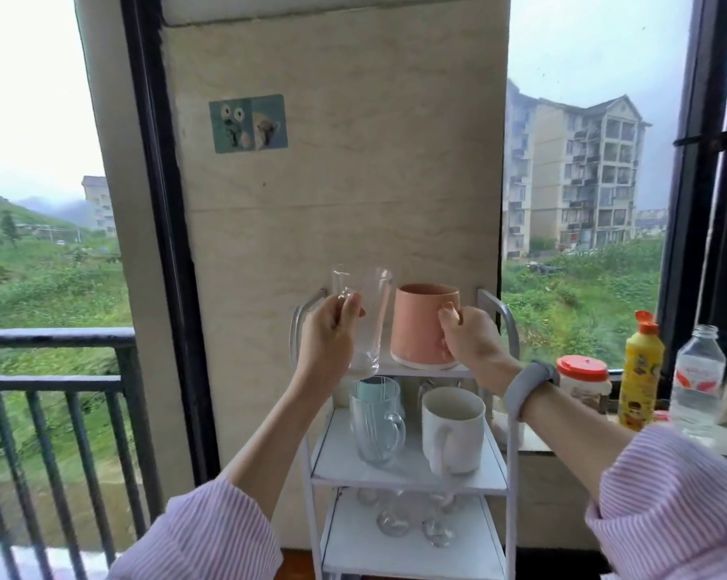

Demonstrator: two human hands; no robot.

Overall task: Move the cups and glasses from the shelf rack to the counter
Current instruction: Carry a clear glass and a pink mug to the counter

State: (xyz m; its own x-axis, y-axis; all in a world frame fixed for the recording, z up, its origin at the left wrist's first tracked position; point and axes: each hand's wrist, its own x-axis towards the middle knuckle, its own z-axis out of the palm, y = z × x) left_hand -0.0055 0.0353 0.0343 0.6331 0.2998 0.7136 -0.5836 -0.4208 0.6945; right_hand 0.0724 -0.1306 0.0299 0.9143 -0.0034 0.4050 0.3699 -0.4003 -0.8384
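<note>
Head view, tall glass in left grip, pink mug in right grip

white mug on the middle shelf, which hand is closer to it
Right. The right hand grips the pink mug directly above the white mug; the left hand holds the tall glass farther left.

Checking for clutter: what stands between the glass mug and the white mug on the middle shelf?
Nothing: the head view shows bare shelf between glass mug and white mug.
</note>
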